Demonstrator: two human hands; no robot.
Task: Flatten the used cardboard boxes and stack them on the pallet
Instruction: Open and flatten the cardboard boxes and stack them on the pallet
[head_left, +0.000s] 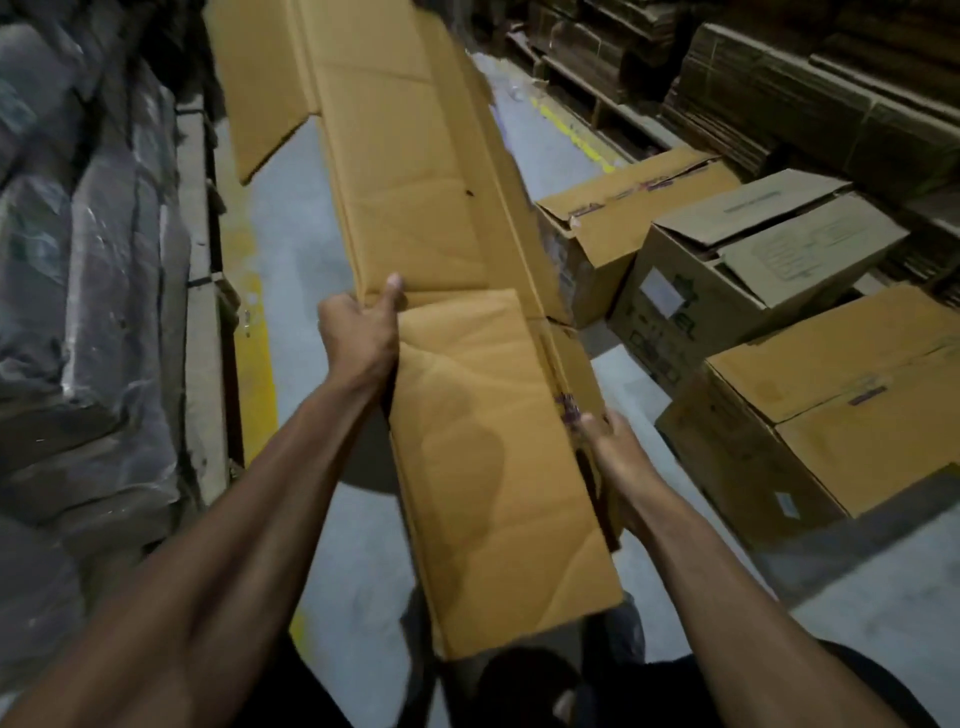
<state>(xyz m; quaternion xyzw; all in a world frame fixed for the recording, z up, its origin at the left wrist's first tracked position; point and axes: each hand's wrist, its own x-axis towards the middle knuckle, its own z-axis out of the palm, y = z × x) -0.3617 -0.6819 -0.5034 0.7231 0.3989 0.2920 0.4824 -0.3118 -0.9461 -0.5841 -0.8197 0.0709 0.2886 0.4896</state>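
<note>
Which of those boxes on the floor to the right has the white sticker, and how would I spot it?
Start from the tall stacks of flattened cardboard at the upper right; a row of unflattened boxes sits on the floor below them. The one you want is the middle box. It alone has a white label and dark green lettering on its near side, and its top flaps stand open.

The scene is dimly lit, with warm light falling from above and ahead. The flattened cardboard box is lit brightest, while the wrapped stacks on the left are lost in murk. A soft shadow is cast on the grey floor. Motion blur is seen throughout, and lines are bowed toward the edges by the wide lens.
</note>
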